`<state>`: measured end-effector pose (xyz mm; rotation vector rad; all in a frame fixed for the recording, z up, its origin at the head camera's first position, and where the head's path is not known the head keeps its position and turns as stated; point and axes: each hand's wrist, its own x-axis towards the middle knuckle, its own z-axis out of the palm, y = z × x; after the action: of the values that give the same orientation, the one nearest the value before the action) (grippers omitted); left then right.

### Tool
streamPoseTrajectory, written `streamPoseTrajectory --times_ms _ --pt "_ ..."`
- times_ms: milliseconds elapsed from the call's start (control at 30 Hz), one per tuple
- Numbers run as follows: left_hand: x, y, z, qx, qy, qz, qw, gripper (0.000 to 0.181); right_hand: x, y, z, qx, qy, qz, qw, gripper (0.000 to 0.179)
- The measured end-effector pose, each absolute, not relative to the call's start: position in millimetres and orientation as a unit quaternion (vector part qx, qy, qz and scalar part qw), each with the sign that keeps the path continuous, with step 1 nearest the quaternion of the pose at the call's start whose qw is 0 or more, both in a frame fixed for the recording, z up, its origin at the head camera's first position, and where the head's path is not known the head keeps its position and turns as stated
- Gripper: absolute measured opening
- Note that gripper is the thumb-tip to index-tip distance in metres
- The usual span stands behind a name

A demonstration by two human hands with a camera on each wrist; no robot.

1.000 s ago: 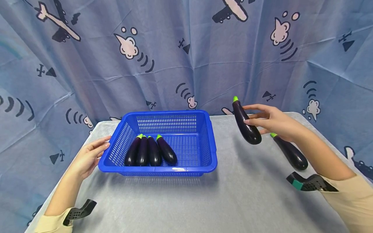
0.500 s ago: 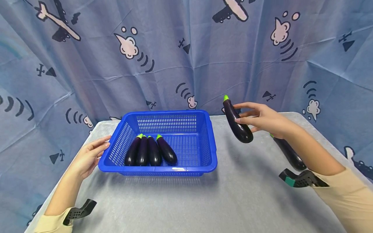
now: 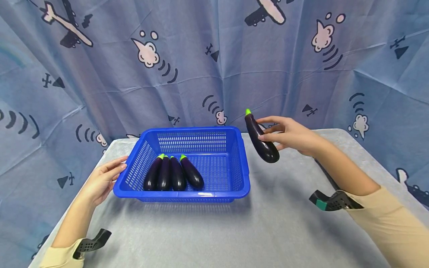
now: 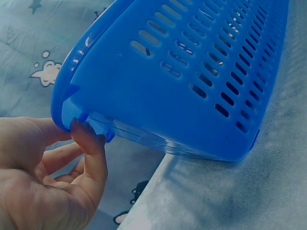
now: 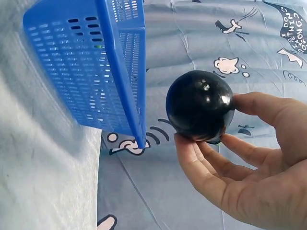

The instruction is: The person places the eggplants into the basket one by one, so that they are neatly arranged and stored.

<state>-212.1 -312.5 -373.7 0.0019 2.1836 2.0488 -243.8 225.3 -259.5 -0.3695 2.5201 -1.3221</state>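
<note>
My right hand (image 3: 295, 137) holds a dark purple eggplant (image 3: 260, 141) between thumb and fingers, in the air just right of the basket's rim. It is tilted, green stem up and to the left. In the right wrist view the eggplant's round end (image 5: 199, 105) faces the camera. At the left end of the blue plastic basket (image 3: 187, 194), my left hand (image 3: 100, 182) pinches the rim; the left wrist view shows thumb and finger (image 4: 91, 148) at the rim's edge. Several eggplants (image 3: 191, 173) lie side by side in the basket's left half, stems toward the back.
Another eggplant (image 3: 326, 174) lies on the grey table (image 3: 214, 234) at the right, mostly hidden behind my right forearm. A blue printed curtain (image 3: 187, 96) hangs right behind the table and along its sides.
My right hand has moved left with the eggplant, closer to the basket. Its forearm now covers most of the eggplant on the table. The left hand and basket have stayed still.
</note>
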Motion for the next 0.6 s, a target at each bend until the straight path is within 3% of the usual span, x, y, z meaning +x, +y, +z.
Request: streamPoseTrajectory --times_ms 233,433,600 --pt "-213 -313 -376 0.002 0.724 0.685 0.072 0.029 -249 212 -259 -0.139 0.867 -0.458 0.139 0.066" --pt "-211 -311 -374 -0.001 0.728 0.682 0.069 0.039 -251 199 -257 -0.142 0.867 -0.455 0.146 0.066" --pt "-210 -311 -373 -0.005 0.726 0.684 0.069 0.032 -253 188 -255 -0.148 0.871 -0.445 0.145 0.064"
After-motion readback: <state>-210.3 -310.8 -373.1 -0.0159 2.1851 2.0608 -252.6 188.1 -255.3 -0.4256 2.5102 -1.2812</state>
